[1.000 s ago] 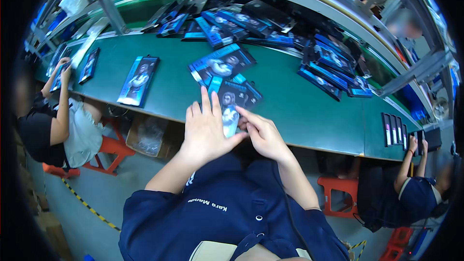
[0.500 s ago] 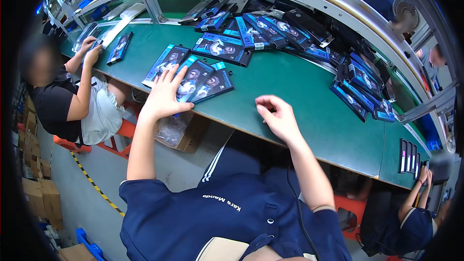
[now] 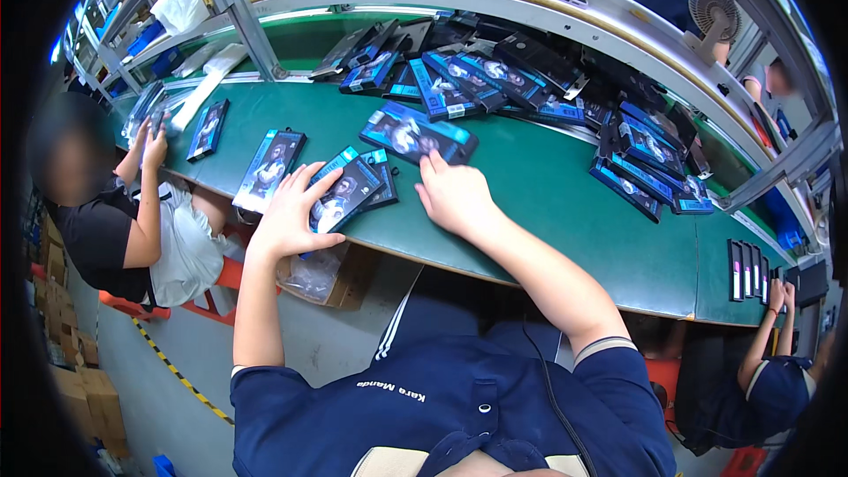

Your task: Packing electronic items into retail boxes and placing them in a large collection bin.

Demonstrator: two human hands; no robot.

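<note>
Box stack (image 3: 349,190) at table edge (image 3: 459,263)

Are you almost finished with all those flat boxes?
Not nearly. A few boxes already lie singly along the green table. The left hand rests on a small stack, the right hand lies flat beside it. A big heap waits behind.

bright, even light from above, with glare on the glossy boxes (image 3: 415,134). strong fisheye bend and black corners; one neighbour's face is blurred.
</note>
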